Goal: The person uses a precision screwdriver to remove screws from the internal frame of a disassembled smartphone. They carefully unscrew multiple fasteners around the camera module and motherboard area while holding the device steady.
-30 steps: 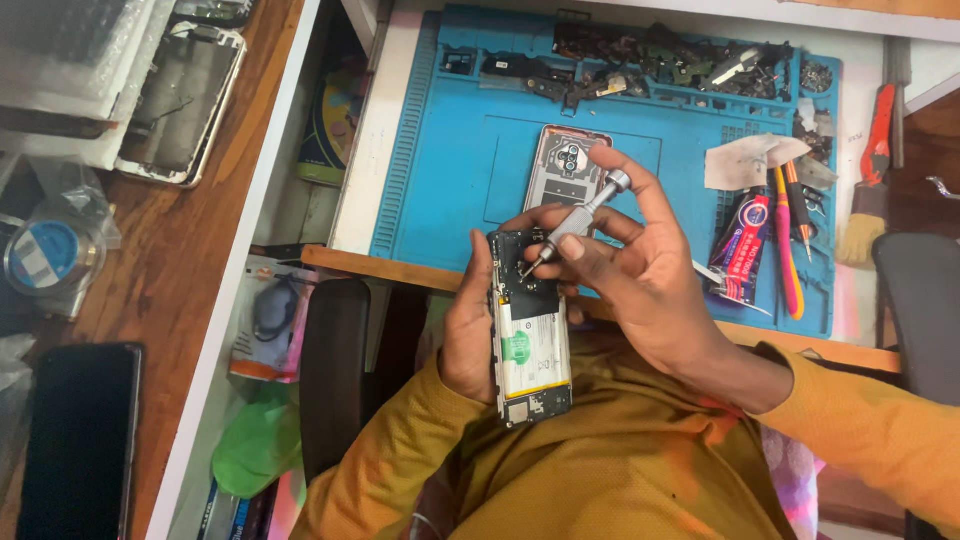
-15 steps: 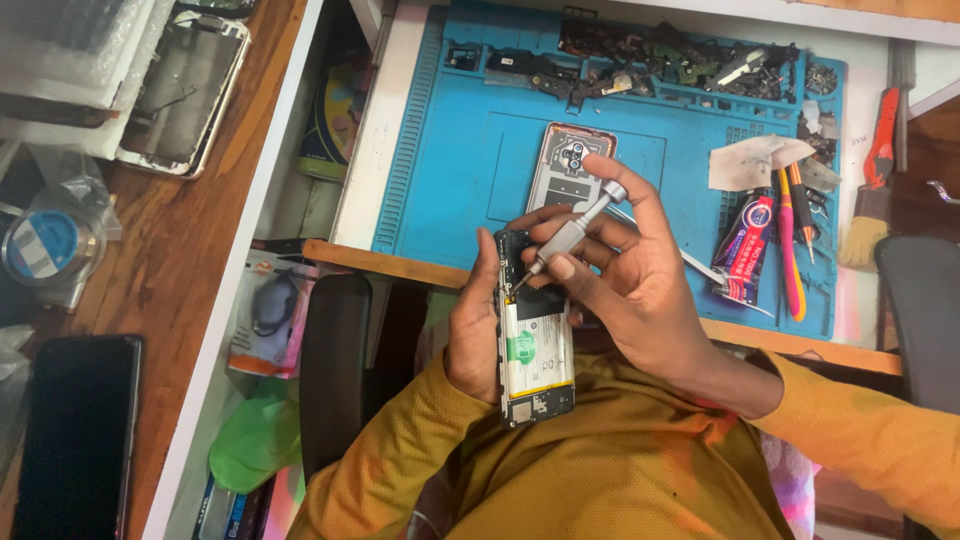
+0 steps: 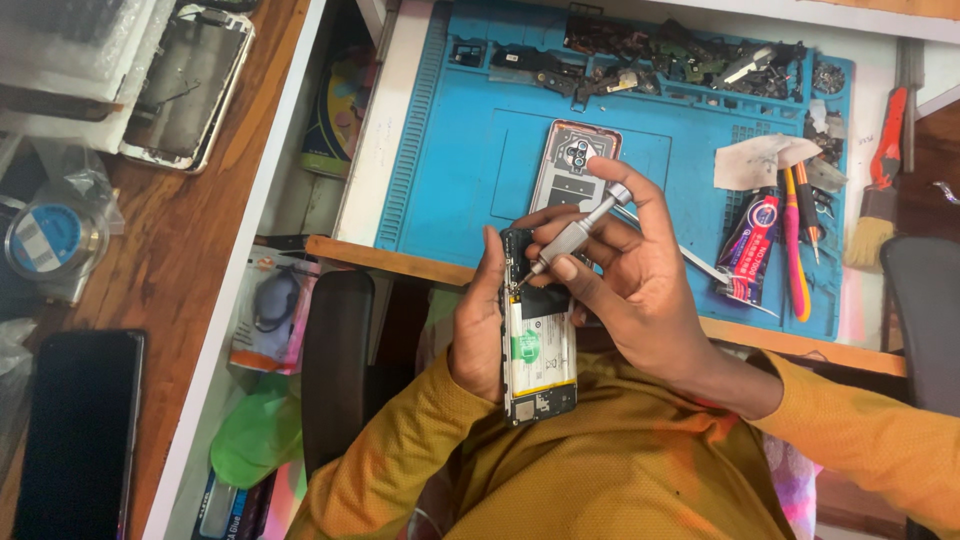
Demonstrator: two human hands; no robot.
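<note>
Fingers of the left hand (image 3: 478, 330) wrap the left edge of an opened phone (image 3: 537, 335), gripping it upright in front of the chest, its back cover off and a white battery showing in the middle. The fingers of the right hand (image 3: 640, 285) pinch a small silver screwdriver (image 3: 575, 232), its tip set down at the upper left part of the phone's inner frame, seemingly on a screw, though the spot is too small to be sure.

At the far left a dark phone (image 3: 75, 430) lies on the wooden table (image 3: 190, 240), with a roll of tape in a clear bag (image 3: 55, 240) above it and an empty phone frame (image 3: 190, 90) further up. Beyond the hands a blue work mat (image 3: 470, 150) covers the desk; a detached back cover (image 3: 575, 160) lies on it just behind the screwdriver. To the right sit a tube of glue (image 3: 748, 245), red-handled tools (image 3: 795, 240) and a brush (image 3: 880, 180).
</note>
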